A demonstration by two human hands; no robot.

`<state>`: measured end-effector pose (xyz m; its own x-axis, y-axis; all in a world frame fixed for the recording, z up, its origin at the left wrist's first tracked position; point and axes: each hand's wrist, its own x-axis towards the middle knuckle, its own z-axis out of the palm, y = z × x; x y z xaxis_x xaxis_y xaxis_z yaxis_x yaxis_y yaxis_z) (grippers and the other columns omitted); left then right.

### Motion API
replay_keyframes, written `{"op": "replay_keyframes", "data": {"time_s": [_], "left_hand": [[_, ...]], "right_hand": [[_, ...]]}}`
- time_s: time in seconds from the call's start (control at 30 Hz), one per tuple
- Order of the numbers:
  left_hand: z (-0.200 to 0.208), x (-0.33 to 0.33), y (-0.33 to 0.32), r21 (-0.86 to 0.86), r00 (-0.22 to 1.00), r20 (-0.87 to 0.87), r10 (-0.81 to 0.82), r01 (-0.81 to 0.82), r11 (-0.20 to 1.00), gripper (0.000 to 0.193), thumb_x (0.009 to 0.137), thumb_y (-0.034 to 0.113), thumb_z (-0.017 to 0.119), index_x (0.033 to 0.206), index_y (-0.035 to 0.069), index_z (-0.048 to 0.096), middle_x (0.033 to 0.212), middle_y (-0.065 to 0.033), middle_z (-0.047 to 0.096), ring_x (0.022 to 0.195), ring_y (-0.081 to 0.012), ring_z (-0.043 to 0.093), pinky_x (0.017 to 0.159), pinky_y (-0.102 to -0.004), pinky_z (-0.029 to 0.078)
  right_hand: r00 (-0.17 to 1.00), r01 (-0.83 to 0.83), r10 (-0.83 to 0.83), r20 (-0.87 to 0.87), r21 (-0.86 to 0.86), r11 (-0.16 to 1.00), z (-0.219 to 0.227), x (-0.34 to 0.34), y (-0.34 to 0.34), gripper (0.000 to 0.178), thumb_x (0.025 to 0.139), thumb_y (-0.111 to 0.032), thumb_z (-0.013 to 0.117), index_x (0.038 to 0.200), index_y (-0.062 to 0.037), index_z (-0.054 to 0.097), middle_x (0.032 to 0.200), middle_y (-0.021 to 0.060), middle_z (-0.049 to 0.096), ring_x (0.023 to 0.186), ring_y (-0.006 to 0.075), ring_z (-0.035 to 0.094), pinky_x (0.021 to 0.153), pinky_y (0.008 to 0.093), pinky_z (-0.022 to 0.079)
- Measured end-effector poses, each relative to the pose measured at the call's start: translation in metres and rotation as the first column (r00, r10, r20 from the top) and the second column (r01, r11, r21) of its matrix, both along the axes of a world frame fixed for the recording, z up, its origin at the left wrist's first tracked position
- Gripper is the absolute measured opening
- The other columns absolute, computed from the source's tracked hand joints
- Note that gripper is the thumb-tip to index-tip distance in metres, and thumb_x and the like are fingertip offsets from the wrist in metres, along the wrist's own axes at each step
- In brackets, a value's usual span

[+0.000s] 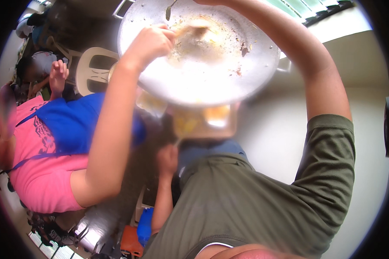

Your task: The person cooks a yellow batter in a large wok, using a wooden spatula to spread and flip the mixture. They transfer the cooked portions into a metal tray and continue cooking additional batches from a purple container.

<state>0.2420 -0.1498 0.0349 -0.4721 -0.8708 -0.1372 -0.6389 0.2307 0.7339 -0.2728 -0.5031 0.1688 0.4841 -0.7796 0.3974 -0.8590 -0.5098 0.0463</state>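
Observation:
A large, round, shallow metal pan (229, 82) with food scraps on its inside fills the top middle. My right arm reaches up past its right side, and my right hand (209, 1) is mostly cut off at the top edge, so its grip is hidden. Below the pan, my left hand (166, 159) is closed around a thin pale handle (178, 141), blurred beside a tan tray (203, 134) with yellow food. A co-worker's hand (153, 45) holds a blurred scraping utensil (192, 30) against the pan's inside. A metal spoon (168, 13) hangs over the far left of the pan.
The co-worker, in a pink shirt and blue apron (80, 123), stands close on my left. A clear container (151, 104) is left of the tray. Behind are a beige plastic chair (88, 69) and more people. A white wall (281, 142) rises at my right.

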Motion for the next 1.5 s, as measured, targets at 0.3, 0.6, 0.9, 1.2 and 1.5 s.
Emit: {"op": "replay_keyframes", "data": {"time_s": [0.3,0.6,0.9,1.2,1.5], "left_hand": [[-0.011,0.004,0.001,-0.040,1.000,-0.011,0.003,-0.004,0.999,0.036,0.106,0.028,0.054,0.082,0.002,0.055,0.071,-0.0200,0.052,0.068,-0.0432,0.055,0.062,-0.0484,0.041],[-0.005,-0.010,-0.020,0.007,0.999,-0.016,-0.037,0.037,0.999,0.033,0.102,0.027,0.058,0.080,0.003,0.058,0.078,-0.0248,0.058,0.076,-0.0496,0.055,0.065,-0.0555,0.042],[-0.007,-0.021,-0.022,-0.058,0.995,-0.025,-0.095,0.093,0.994,0.035,0.104,0.028,0.057,0.080,0.002,0.053,0.073,-0.0204,0.052,0.071,-0.0438,0.055,0.064,-0.0488,0.041],[-0.008,-0.014,-0.020,-0.056,0.989,-0.090,-0.119,0.114,0.992,0.033,0.104,0.026,0.056,0.081,0.002,0.054,0.071,-0.0194,0.052,0.069,-0.0429,0.054,0.063,-0.0486,0.041],[-0.013,-0.021,-0.040,-0.110,0.952,-0.099,-0.289,0.278,0.954,0.034,0.104,0.028,0.057,0.081,0.003,0.055,0.072,-0.0188,0.054,0.071,-0.0437,0.055,0.064,-0.0492,0.041]], "right_hand": [[0.997,-0.011,0.020,-0.074,0.126,0.992,0.005,-0.059,0.016,0.037,0.090,0.002,0.059,0.121,-0.0155,0.067,0.125,0.0190,0.061,0.122,0.0401,0.055,0.101,0.0518,0.048],[0.990,0.103,-0.103,-0.101,-0.005,0.995,0.062,-0.044,0.072,0.032,0.092,-0.002,0.062,0.120,-0.0155,0.068,0.120,0.0162,0.062,0.122,0.0367,0.054,0.104,0.0550,0.044],[0.953,0.042,-0.047,-0.299,-0.023,0.999,0.040,0.019,0.035,0.042,0.091,-0.010,0.066,0.131,-0.0188,0.068,0.139,0.0145,0.058,0.138,0.0326,0.048,0.117,0.0529,0.039],[0.903,0.427,-0.391,-0.176,0.283,0.859,0.057,-0.083,0.113,0.007,0.092,0.001,0.059,0.090,-0.0002,0.065,0.083,0.0208,0.069,0.082,0.0353,0.072,0.072,0.0466,0.056],[0.863,0.448,-0.487,0.133,0.242,0.861,0.017,-0.092,0.164,0.018,0.086,0.011,0.050,0.080,0.0000,0.063,0.074,0.0206,0.066,0.071,0.0338,0.067,0.066,0.0480,0.051]]}}
